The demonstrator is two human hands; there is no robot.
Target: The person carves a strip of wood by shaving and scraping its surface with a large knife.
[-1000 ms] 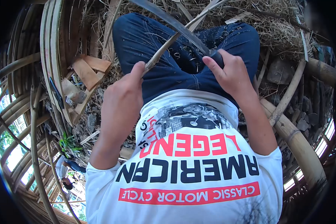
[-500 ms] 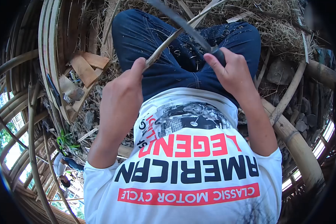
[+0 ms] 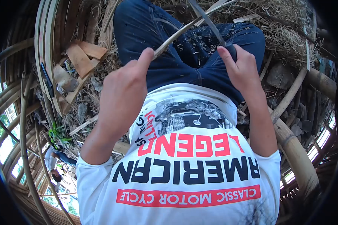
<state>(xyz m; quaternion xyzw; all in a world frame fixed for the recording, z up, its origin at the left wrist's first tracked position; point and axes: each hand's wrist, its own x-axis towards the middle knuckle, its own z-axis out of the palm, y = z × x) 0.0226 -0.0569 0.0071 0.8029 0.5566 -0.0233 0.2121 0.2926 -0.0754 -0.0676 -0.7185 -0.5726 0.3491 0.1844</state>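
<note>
strip [image 3: 176, 34], top centre: lower end pinched in the left hand [image 3: 127, 82], the nearer hand; long axis running from there to upper right. knife [image 3: 213, 28], top centre: gripped in the curled right hand [image 3: 243, 67], pointing up-left across the strip; contact, from my feed, i cannot tell. shirt [image 3: 184, 161], lower centre, reading inverted: "legend", "american", "classic motor cycle"; smaller side lettering [image 3: 144, 129] i cannot read whole.
</note>
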